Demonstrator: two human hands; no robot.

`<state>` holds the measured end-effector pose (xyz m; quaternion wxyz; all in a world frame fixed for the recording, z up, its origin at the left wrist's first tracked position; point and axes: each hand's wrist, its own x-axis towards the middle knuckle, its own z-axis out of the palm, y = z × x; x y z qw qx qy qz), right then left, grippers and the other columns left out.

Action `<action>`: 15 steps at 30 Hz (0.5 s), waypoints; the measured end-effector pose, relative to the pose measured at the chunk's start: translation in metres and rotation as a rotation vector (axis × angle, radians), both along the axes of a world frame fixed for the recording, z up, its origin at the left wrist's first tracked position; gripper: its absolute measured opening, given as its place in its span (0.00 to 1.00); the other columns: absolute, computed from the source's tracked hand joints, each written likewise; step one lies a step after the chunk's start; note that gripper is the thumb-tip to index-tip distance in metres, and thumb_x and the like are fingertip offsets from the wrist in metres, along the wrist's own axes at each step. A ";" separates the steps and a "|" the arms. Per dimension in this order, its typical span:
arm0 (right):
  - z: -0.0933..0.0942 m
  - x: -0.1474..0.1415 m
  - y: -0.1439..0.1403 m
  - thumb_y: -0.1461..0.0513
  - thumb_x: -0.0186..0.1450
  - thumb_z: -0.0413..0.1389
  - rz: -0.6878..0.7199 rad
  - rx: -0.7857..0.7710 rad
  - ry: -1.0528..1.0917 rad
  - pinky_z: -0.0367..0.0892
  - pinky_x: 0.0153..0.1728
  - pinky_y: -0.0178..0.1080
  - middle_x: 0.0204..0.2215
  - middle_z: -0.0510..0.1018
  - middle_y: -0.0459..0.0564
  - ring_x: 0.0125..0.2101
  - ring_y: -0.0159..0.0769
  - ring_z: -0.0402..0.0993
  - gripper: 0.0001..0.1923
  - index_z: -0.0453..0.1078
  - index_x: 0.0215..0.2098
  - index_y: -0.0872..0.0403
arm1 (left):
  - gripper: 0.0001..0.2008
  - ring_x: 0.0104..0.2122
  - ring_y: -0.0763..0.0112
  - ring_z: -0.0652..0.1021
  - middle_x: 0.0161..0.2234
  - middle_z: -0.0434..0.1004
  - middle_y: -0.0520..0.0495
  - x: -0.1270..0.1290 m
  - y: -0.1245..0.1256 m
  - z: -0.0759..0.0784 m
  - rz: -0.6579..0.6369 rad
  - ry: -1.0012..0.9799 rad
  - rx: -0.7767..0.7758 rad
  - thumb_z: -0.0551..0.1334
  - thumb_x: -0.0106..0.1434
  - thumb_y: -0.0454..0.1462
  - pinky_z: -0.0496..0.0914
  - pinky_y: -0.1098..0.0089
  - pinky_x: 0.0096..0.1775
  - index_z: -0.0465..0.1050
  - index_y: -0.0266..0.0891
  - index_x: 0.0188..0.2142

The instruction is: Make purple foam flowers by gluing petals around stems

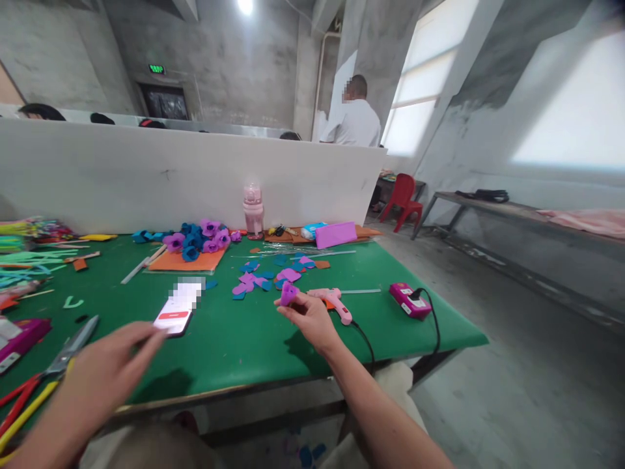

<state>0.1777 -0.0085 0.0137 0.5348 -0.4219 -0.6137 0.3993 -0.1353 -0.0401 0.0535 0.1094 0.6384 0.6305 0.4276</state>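
My right hand (312, 319) pinches a small purple craft flower (288, 293) between thumb and fingertips, above the table. Just beyond that hand lies a pink hot glue gun (336, 305) with a clear glue stick out of its back end. My left hand (110, 371) is somewhat blurred, its fingers stretched toward the near edge of a phone (174, 316); no held object shows in it. The phone lies face up with a lit screen. Loose purple and blue petal pieces (251, 281) are scattered in the middle of the table.
Finished purple and blue flowers (191, 242) rest on an orange sheet (208, 262). A pink bottle (253, 212) stands by the white partition (195, 172). At left lie scissors (68, 348) and colored strips (29, 260). A purple power box (409, 301) with a cord sits right. Beyond the partition stands a person.
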 end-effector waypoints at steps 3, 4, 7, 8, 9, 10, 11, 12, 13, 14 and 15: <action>-0.001 -0.004 0.003 0.55 0.54 0.60 0.042 -0.167 0.057 0.57 0.20 0.31 0.23 0.76 0.46 0.19 0.27 0.62 0.13 0.77 0.32 0.56 | 0.13 0.21 0.69 0.73 0.25 0.76 0.52 0.086 0.020 0.003 -0.392 -0.098 -0.318 0.60 0.52 0.48 0.63 0.72 0.23 0.73 0.45 0.31; -0.001 -0.004 0.004 0.55 0.54 0.60 0.036 -0.186 0.058 0.57 0.20 0.31 0.22 0.76 0.46 0.19 0.27 0.61 0.13 0.77 0.32 0.56 | 0.12 0.19 0.71 0.72 0.27 0.76 0.51 0.109 0.026 -0.001 -0.465 -0.200 -0.387 0.60 0.53 0.47 0.62 0.73 0.20 0.70 0.44 0.33; -0.002 -0.004 0.009 0.56 0.55 0.59 0.019 -0.149 0.054 0.61 0.24 0.33 0.22 0.76 0.46 0.21 0.30 0.66 0.12 0.76 0.31 0.57 | 0.13 0.19 0.73 0.72 0.33 0.76 0.49 0.149 0.041 -0.018 -0.647 -0.536 -0.563 0.61 0.53 0.43 0.61 0.75 0.18 0.63 0.42 0.37; -0.003 -0.004 0.010 0.57 0.55 0.59 0.009 -0.121 0.049 0.63 0.26 0.34 0.22 0.76 0.46 0.23 0.31 0.68 0.10 0.76 0.30 0.57 | 0.14 0.20 0.74 0.73 0.33 0.76 0.49 0.154 0.044 -0.025 -0.699 -0.621 -0.576 0.62 0.53 0.41 0.63 0.75 0.19 0.62 0.42 0.38; -0.004 -0.003 0.012 0.58 0.55 0.59 -0.003 -0.093 0.038 0.64 0.29 0.35 0.23 0.76 0.46 0.24 0.32 0.70 0.10 0.76 0.31 0.57 | 0.15 0.22 0.74 0.74 0.32 0.76 0.49 0.157 0.047 -0.031 -0.732 -0.695 -0.569 0.63 0.54 0.40 0.65 0.75 0.22 0.61 0.42 0.39; -0.005 -0.002 0.012 0.59 0.56 0.59 -0.018 -0.065 0.013 0.65 0.30 0.35 0.24 0.76 0.47 0.26 0.33 0.71 0.09 0.76 0.31 0.56 | 0.15 0.24 0.74 0.75 0.31 0.76 0.50 0.159 0.048 -0.038 -0.752 -0.753 -0.557 0.63 0.54 0.39 0.66 0.75 0.24 0.61 0.41 0.39; -0.006 -0.001 0.013 0.60 0.57 0.58 -0.033 -0.037 -0.028 0.65 0.31 0.36 0.25 0.76 0.47 0.27 0.33 0.71 0.08 0.76 0.31 0.56 | 0.15 0.25 0.73 0.75 0.30 0.76 0.50 0.160 0.049 -0.043 -0.759 -0.798 -0.543 0.64 0.53 0.38 0.68 0.74 0.26 0.61 0.41 0.38; -0.007 0.000 0.012 0.61 0.57 0.57 -0.047 -0.009 -0.080 0.64 0.32 0.36 0.25 0.76 0.47 0.28 0.33 0.70 0.07 0.76 0.31 0.55 | 0.15 0.26 0.73 0.76 0.28 0.76 0.51 0.161 0.050 -0.048 -0.757 -0.827 -0.535 0.65 0.53 0.38 0.68 0.74 0.27 0.62 0.40 0.37; -0.008 0.000 0.012 0.61 0.58 0.57 -0.057 0.019 -0.132 0.64 0.32 0.36 0.26 0.75 0.47 0.28 0.33 0.70 0.07 0.76 0.32 0.54 | 0.15 0.26 0.72 0.76 0.26 0.75 0.51 0.161 0.050 -0.052 -0.753 -0.839 -0.533 0.65 0.53 0.39 0.68 0.74 0.27 0.63 0.40 0.37; -0.008 0.001 0.011 0.62 0.59 0.56 -0.063 0.048 -0.177 0.63 0.32 0.35 0.26 0.74 0.47 0.29 0.33 0.69 0.07 0.76 0.31 0.54 | 0.14 0.25 0.72 0.76 0.25 0.75 0.51 0.163 0.051 -0.054 -0.747 -0.837 -0.532 0.65 0.53 0.39 0.68 0.74 0.26 0.64 0.39 0.36; -0.009 0.001 0.010 0.62 0.59 0.56 -0.066 0.074 -0.206 0.63 0.32 0.35 0.25 0.74 0.46 0.29 0.33 0.68 0.07 0.76 0.31 0.53 | 0.13 0.23 0.72 0.75 0.23 0.74 0.51 0.164 0.051 -0.056 -0.741 -0.824 -0.530 0.65 0.53 0.40 0.68 0.75 0.24 0.66 0.38 0.35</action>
